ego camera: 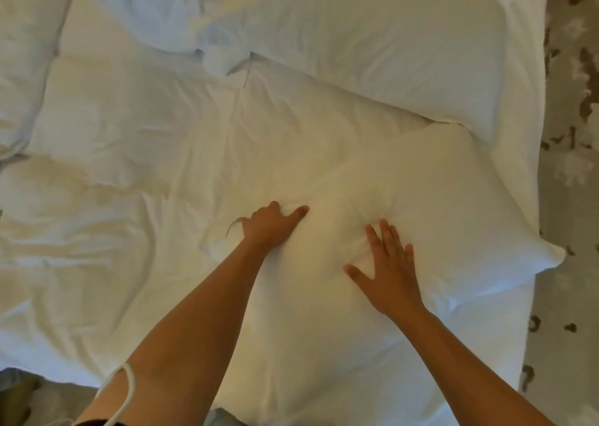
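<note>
Two hands are engaged on one pillow. The near pillow (437,205) lies toward the right side of the wrinkled sheet (129,133). Its far corner touches the far pillow (372,56) and its right corner points toward the patterned carpet (573,198).

Grip, as observed: the left hand (270,224) sits at the pillow's left edge, fingers curled into the case and gripping a fold of cloth, thumb stretched out along the surface. The right hand (389,276) lies flat on the pillow's top, fingers straight and spread, holding nothing.

Assessment: the step in hand appears to be smoothing and squaring this pillow. To do it well, the left hand should hold its fold firm as an anchor while the right palm sweeps outward toward the right corner, pushing creases away from the anchor and not toward it. Pressure should be light and even, since the filling dents readily. The gathered cloth at the left edge should then be released and patted level.

Count:
- Hands: two.
- Pillows plainly identified: two.
- Padded shape (22,69) at the left border: one; I cannot tell whether it is a pillow or a folded cover.
- Bunched cover (146,7) at the top: one.
- White cord (129,390) across the left forearm: one.
</note>
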A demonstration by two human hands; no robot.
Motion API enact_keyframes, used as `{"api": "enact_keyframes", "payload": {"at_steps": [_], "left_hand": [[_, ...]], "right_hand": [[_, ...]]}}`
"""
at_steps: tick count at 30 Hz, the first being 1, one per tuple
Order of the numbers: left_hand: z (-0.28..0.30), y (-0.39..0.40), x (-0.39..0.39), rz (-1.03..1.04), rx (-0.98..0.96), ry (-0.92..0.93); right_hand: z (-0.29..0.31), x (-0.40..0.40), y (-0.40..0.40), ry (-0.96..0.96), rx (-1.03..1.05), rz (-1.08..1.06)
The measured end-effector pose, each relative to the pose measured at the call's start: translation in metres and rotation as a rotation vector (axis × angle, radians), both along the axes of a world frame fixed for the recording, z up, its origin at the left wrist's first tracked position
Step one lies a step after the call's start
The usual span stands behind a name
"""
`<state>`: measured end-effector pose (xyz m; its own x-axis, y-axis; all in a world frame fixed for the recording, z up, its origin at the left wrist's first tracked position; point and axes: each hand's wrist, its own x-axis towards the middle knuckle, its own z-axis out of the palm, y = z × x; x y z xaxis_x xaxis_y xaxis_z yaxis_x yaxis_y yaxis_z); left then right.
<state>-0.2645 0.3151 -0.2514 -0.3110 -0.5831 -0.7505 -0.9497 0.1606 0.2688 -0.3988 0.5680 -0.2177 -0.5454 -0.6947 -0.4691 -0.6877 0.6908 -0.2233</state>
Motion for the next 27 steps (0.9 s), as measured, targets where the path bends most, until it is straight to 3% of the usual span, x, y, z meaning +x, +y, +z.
{"api": "enact_keyframes", "payload": {"at_steps": [8,15,17,22,27], "left_hand": [[0.049,0.025,0.013,-0.051,0.052,0.193],[0.151,0.078,0.023,-0.227,-0.095,0.428],[0.19,0.088,0.027,-0.32,-0.168,0.502],[0.289,0.099,0.057,-0.565,-0.336,0.664],[0.355,0.097,0.11,-0.466,-0.419,0.724]], "right_hand": [[0.05,0.016,0.023,-0.081,0.025,-0.095],[0.144,0.005,0.053,-0.148,-0.229,-0.288],[0.174,-0.005,0.051,-0.077,-0.329,-0.222],[0.237,-0.027,0.018,0.092,-0.439,0.2],[0.254,0.008,-0.002,0.146,-0.604,0.353]]}}
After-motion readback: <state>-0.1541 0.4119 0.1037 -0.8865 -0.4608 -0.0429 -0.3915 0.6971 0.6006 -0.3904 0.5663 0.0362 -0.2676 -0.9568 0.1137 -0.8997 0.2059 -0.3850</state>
